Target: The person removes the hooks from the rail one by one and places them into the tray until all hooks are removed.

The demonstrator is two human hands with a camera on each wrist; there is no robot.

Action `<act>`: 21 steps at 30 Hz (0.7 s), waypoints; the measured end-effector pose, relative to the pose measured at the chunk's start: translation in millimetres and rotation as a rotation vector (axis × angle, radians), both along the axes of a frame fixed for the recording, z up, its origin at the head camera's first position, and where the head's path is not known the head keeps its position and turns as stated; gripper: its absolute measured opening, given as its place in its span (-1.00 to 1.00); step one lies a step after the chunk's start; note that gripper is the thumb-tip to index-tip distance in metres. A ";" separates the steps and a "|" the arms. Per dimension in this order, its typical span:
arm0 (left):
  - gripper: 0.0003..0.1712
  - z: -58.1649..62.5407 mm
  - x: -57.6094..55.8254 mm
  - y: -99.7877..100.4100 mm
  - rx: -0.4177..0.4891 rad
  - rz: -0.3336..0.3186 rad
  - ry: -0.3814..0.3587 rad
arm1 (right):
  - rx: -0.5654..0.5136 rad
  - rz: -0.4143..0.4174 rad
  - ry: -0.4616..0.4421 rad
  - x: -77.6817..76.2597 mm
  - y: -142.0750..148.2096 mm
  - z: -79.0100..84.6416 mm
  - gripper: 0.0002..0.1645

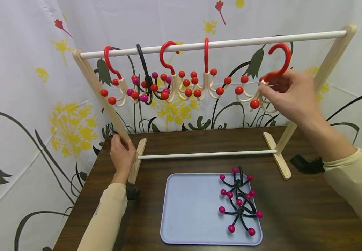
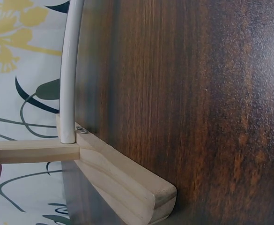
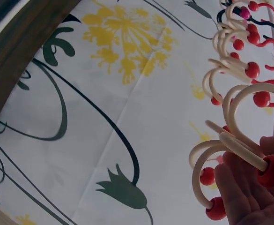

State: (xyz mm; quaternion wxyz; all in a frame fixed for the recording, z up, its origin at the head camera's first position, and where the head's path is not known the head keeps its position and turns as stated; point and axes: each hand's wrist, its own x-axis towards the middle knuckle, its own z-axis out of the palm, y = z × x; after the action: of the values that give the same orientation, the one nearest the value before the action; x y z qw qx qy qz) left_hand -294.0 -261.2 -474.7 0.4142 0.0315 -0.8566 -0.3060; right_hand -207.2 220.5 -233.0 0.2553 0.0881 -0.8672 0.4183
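The 2 long fabric sleeves are pale cream. The cream left sleeve (image 1: 106,212) carries a small greyish marking, too small to read; the cream right sleeve (image 1: 356,184) has soft creases. Beside the cuffs show 2 rounded black fittings, the black right-wrist fitting (image 1: 306,165) appearing longer than the black left-wrist fitting (image 1: 133,194).

The left grip (image 1: 122,153) and right grip (image 1: 295,92) are bare.

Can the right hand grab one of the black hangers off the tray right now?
Probably not without freeing itself first: the right hand is holding a red-hooked hanger near the white top rail. Otherwise the way looks clear; the black hangers lie in the open on the tray.
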 end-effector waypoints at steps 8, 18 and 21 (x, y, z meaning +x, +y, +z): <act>-0.79 0.1 1.5 -2.3 -0.004 -0.005 0.001 | 0.067 0.062 -0.103 11.6 -16.1 -45.1 -0.65; -0.80 -1.9 -0.7 -2.4 -0.004 -0.011 0.002 | 0.179 0.256 -0.218 17.9 -46.0 -102.4 -0.79; -0.80 -1.4 -0.7 -2.2 -0.001 -0.010 0.001 | 0.234 0.318 -0.245 19.4 -57.5 -115.2 -0.86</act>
State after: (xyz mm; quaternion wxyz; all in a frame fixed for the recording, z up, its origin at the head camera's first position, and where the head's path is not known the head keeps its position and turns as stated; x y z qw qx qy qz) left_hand -294.7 -263.4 -476.2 0.4130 0.0269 -0.8568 -0.3075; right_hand -187.8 163.0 -348.2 0.0671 0.2014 -0.9095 0.3574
